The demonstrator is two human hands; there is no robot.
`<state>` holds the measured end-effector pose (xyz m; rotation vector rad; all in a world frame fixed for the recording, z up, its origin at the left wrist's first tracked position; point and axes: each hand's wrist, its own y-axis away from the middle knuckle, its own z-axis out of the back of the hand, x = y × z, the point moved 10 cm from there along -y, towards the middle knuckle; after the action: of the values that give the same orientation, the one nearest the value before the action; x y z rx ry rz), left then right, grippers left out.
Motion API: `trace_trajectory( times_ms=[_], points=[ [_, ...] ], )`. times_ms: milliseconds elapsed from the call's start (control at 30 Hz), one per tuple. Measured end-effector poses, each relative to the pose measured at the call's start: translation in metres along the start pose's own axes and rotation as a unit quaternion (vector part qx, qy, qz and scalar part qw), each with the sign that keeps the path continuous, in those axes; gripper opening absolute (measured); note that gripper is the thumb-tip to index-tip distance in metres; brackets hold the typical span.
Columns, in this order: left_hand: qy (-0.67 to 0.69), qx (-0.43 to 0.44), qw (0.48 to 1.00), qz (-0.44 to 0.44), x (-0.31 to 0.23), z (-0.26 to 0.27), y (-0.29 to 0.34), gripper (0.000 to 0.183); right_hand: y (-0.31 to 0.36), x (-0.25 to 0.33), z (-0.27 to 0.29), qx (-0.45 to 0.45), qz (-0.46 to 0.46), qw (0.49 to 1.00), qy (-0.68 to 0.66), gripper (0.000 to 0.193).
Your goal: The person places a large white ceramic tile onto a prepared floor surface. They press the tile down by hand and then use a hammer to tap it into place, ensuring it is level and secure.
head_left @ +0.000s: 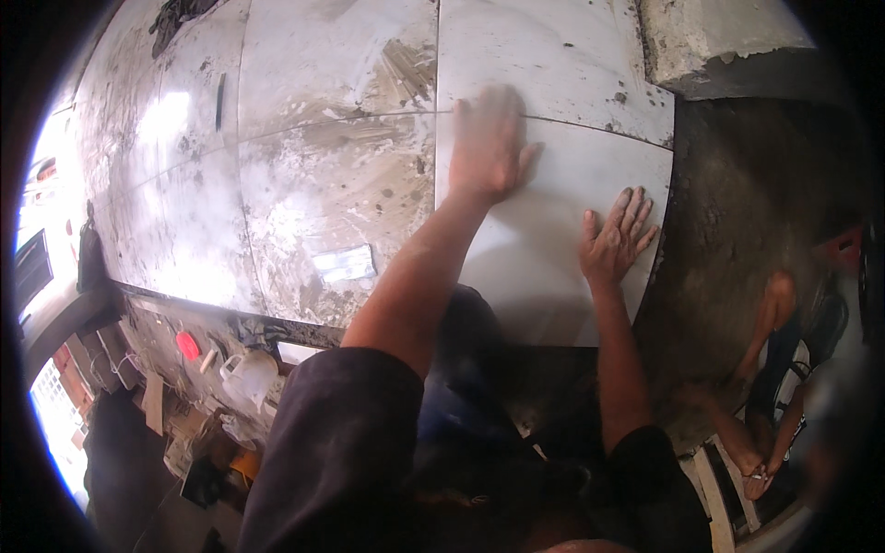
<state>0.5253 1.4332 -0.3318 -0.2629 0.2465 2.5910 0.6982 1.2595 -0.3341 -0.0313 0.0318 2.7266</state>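
A large pale floor tile (516, 276) lies beneath both my hands, at the near right corner of a tiled surface. My left hand (489, 147) is spread near the tile's far left part, its fingertips smeared by motion around the joint with the tile beyond (553, 55). Nearer the tile's right edge, my right hand (618, 238) rests flat with its fingers apart and dusty with pale grime. Neither hand holds anything. Left of it, a neighbouring tile (323, 203) is smeared with grey-brown mortar.
A small shiny rectangular piece (344, 263) lies on the smeared tile. Farther left is a thin dark strip (220, 101). Dark rough ground (756, 184) borders the tiles on the right, below a concrete block (728, 46). Another person's legs (770, 323) show at lower right; a whitish jug (249, 376) stands lower left.
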Motion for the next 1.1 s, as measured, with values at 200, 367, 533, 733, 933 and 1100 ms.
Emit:
trace_trajectory(
  times_ms=[200, 367, 533, 733, 933, 1100],
  points=[
    [0.008, -0.042, 0.999, 0.0, 0.002, -0.01, 0.001, 0.079, -0.014, -0.006, 0.0, 0.01, 0.032, 0.998, -0.053, 0.079],
    [-0.021, -0.052, 0.998, 0.002, 0.004, -0.008, -0.005, 0.079, -0.06, -0.022, 0.016, -0.076, -0.026, 0.996, -0.033, 0.079],
    [-0.044, -0.043, 0.998, -0.009, -0.005, -0.011, -0.003, 0.079, -0.084, -0.023, -0.001, -0.058, -0.028, 0.997, -0.036, 0.08],
    [-0.041, -0.091, 0.994, -0.033, 0.007, -0.024, -0.003, 0.078, -0.064, -0.03, 0.022, 0.058, 0.158, 0.977, -0.129, 0.066],
    [-0.052, -0.138, 0.988, -0.057, 0.002, -0.023, -0.007, 0.078, 0.086, -0.187, 0.157, 0.166, 0.025, 0.971, -0.169, 0.053],
    [-0.13, -0.156, 0.974, -0.102, 0.008, -0.024, -0.012, 0.074, 0.265, -0.303, 0.207, -0.073, -0.293, 0.911, -0.281, 0.041]
  ],
)
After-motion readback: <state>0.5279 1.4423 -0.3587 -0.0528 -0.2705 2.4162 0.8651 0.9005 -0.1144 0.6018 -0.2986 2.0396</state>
